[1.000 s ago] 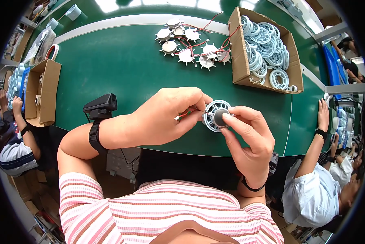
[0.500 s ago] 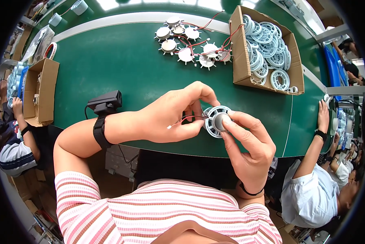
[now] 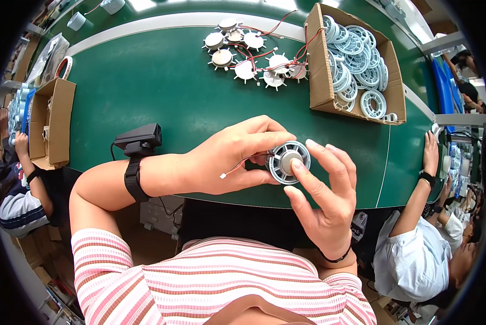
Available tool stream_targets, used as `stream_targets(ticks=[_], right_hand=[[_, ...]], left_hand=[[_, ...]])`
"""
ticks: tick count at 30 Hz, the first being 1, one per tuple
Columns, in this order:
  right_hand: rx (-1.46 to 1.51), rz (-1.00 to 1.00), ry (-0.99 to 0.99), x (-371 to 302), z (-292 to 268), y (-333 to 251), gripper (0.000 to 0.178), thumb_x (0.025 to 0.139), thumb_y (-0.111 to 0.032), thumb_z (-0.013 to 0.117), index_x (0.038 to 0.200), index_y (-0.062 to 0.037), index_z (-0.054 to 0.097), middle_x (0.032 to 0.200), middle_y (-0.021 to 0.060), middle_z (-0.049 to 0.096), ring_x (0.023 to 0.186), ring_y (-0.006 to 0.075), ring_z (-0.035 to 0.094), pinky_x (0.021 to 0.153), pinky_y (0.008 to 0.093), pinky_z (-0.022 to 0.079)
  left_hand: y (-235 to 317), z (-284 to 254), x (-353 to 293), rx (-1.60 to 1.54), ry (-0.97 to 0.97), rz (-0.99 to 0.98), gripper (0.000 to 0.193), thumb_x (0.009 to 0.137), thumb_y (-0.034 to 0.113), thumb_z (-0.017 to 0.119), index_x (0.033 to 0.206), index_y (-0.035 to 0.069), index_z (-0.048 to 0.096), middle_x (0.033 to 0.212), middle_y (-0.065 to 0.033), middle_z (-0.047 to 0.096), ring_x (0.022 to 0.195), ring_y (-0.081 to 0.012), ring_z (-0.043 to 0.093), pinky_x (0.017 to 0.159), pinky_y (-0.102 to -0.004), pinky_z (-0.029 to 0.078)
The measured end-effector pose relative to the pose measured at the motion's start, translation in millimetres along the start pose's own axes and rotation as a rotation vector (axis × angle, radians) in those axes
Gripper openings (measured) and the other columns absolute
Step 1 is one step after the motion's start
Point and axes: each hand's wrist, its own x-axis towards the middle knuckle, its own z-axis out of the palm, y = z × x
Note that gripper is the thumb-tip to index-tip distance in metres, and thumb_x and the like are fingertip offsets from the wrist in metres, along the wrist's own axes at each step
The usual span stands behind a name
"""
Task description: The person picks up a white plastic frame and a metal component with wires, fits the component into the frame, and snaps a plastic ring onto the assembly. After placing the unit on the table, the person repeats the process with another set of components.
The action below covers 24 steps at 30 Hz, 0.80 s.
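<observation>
Evidently over the green tabletop [image 3: 145, 103], the left hand [image 3: 221, 160] pinches a pale-blue spoked ring [image 3: 278, 174] by its left side, a connector-tipped wire [image 3: 237, 166] trailing beside it; the right hand [image 3: 327, 195], thumb and fingers spread, touches the ring's central grey disc [image 3: 288, 159] with its index fingertip.

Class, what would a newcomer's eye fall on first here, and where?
Near the centre, the left hand holds a pale ring, with the right hand over its grey disc. At the upper right, a box is heaped with similar rings. Left of it, wired white discs lie on the green bench.
</observation>
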Motion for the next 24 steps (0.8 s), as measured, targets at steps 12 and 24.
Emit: stream_targets(ticks=[12,24], right_hand=[[0.323,-0.101,0.19,-17,45,18,0.056,0.078,0.004,0.083,0.128,-0.011,0.064,0.138,0.0209,0.056,0.121,0.0342,0.061,0.096,0.042,0.055],[0.163,-0.018,-0.018,2,11,19,0.061,0.073,-0.005,0.088,0.13,-0.0109,0.066,0.137,0.0184,0.056,0.119,0.0359,0.061,0.096,0.0418,0.053]], left_hand=[[-4,1,6,0.063,0.02,0.218,0.064,0.083,-0.003,0.079,0.143,0.005,0.056,0.129,-0.0142,0.056,0.101,-0.0201,0.062,0.076,-0.0299,0.055],[20,-23,2,0.389,0.365,0.53,0.051,0.083,0.025,0.078,0.127,0.001,0.065,0.127,-0.016,0.057,0.095,-0.0238,0.061,0.075,-0.0306,0.05]])
